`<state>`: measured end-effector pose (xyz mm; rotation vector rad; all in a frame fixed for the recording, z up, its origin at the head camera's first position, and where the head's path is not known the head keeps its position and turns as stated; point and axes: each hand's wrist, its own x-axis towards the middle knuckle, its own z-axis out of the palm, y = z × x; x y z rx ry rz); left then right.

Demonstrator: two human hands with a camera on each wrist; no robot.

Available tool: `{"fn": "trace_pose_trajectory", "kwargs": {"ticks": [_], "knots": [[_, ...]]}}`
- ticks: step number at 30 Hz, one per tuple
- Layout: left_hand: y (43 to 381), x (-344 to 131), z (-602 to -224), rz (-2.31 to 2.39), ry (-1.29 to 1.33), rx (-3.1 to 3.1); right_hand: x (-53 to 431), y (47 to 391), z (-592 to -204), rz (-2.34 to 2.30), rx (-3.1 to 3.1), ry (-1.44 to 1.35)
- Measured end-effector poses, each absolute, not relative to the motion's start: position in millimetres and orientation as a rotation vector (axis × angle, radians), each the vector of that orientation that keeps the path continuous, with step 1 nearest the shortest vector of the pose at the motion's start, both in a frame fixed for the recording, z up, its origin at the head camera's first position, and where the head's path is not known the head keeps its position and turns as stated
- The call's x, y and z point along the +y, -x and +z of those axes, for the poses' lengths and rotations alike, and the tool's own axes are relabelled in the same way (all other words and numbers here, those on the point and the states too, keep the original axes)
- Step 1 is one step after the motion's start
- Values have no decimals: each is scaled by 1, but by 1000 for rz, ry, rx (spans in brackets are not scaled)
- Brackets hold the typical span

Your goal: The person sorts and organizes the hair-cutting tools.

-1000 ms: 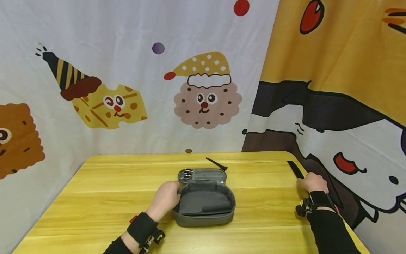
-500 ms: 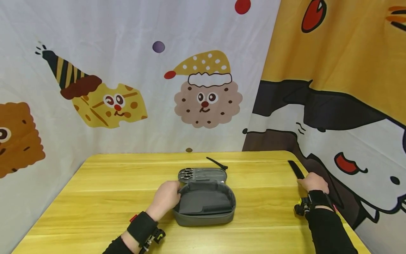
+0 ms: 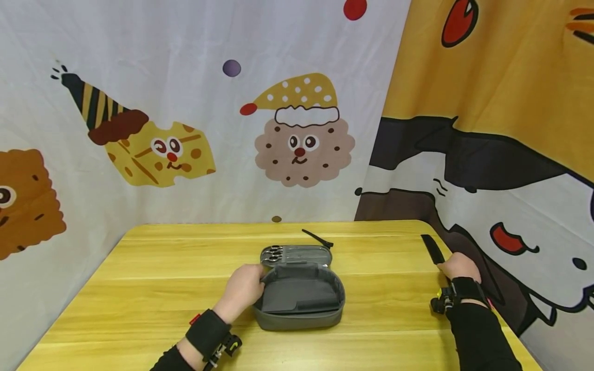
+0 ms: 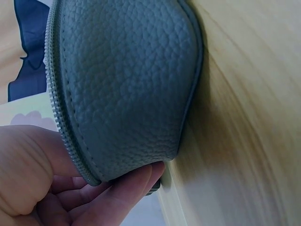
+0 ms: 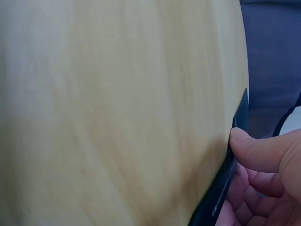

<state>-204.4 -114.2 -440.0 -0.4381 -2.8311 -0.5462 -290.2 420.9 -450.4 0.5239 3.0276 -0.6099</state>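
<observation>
A grey zip case (image 3: 299, 320) with a pebbled surface lies unzipped in the middle of the table. My left hand (image 3: 243, 288) grips its left side near the hinge, thumb over the zip edge and fingers against the outer wall (image 4: 127, 89). Scissors (image 3: 275, 252) are tucked into the folded-back lid (image 3: 306, 255). Far to the right, my right hand (image 3: 459, 268) pinches a slim black comb (image 3: 432, 249). In the right wrist view the thumb presses on the comb (image 5: 221, 188), which has small white lettering and is partly hidden by the fingers.
A black hair clip (image 3: 317, 238) lies just behind the lid. The yellow wood-grain table (image 3: 139, 288) ends close to my right hand. A printed curtain (image 3: 185, 103) hangs behind and on the right side.
The comb has turned slightly in my right fingers, showing a bit more of its flat side. My left hand and the case stay in place.
</observation>
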Motion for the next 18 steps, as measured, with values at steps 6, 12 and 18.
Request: {"fn": "trace_pose_trajectory", "kwargs": {"ticks": [6,12,18], "knots": [[204,-113,-439,-541,439,-2828,422,288,-448,-704,3006,-545],[204,-113,-440,-544,434,-2831,425,289,-448,-772,2993,-578],[205,-113,-441,-533,422,-2844,423,286,-446,-908,2966,-567]]}}
